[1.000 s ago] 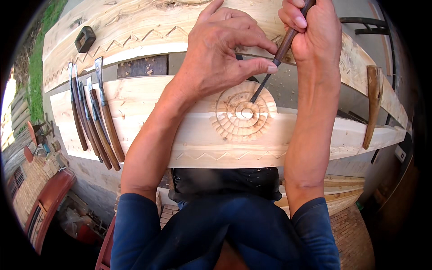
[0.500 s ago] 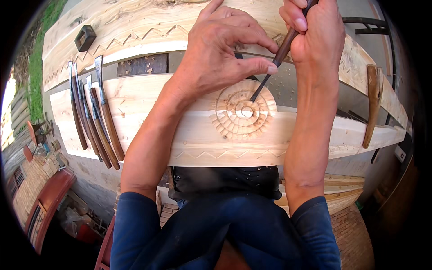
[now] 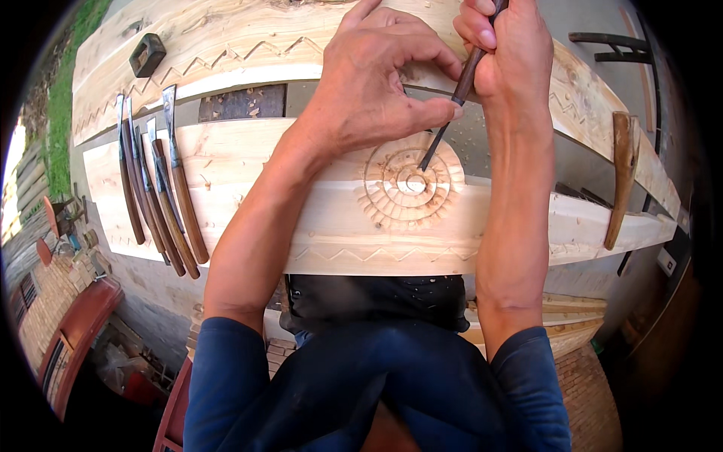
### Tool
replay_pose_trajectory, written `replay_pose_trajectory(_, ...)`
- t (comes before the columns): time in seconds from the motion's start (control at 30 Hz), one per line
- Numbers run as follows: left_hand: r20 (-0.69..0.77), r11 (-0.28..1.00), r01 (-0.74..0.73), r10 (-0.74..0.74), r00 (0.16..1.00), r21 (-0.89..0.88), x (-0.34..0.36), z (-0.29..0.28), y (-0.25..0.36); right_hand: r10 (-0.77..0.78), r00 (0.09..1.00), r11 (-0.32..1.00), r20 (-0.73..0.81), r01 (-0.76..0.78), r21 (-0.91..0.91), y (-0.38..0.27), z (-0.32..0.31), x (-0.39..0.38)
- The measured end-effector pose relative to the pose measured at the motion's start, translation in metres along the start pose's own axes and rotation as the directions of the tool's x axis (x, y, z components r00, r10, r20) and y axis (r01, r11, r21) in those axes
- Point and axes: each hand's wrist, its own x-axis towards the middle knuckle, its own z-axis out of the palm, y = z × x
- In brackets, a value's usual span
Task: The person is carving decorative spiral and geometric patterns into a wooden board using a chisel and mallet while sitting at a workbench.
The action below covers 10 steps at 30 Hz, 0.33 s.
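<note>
Carved rosette [image 3: 410, 184], a round pattern of concentric rings with a scalloped rim, sits on the pale wooden plank [image 3: 241, 151] that lies across the view just in front of the person. A thin carving chisel [image 3: 444, 120] stands tilted over it, its metal tip touching the wood near the centre of the rings. The right hand [image 3: 508, 56] is closed around the dark handle of the chisel, up near the top edge. The left hand [image 3: 376, 83] hovers over the plank with fingers spread and bent, its thumb tip pressed against the chisel shaft. Several spare chisels [image 3: 158, 196] with brown wooden handles lie side by side at the left end of the plank. A hatchet handle [image 3: 621, 173] rests at the right end. Behind lies a second plank [image 3: 226, 45] with a carved zigzag line, a small dark block [image 3: 147, 54] on top
</note>
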Motion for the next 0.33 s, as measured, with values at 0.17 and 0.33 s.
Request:
replay_pose_trajectory(0.17, 0.014, 0.998, -0.059, 0.06, 0.998, -0.008, 0.002, -0.002, -0.008, 0.087, 0.995, 0.996, 0.038, -0.088, 0.019, 0.009, -0.005, 0.006)
replay_pose_trajectory(0.33, 0.032, 1.0, 0.0, 0.0, 0.999, 0.004, 0.002, -0.005, -0.006, 0.189, 0.971, 0.978, 0.147, -0.199, 0.06, 0.012, -0.002, 0.01)
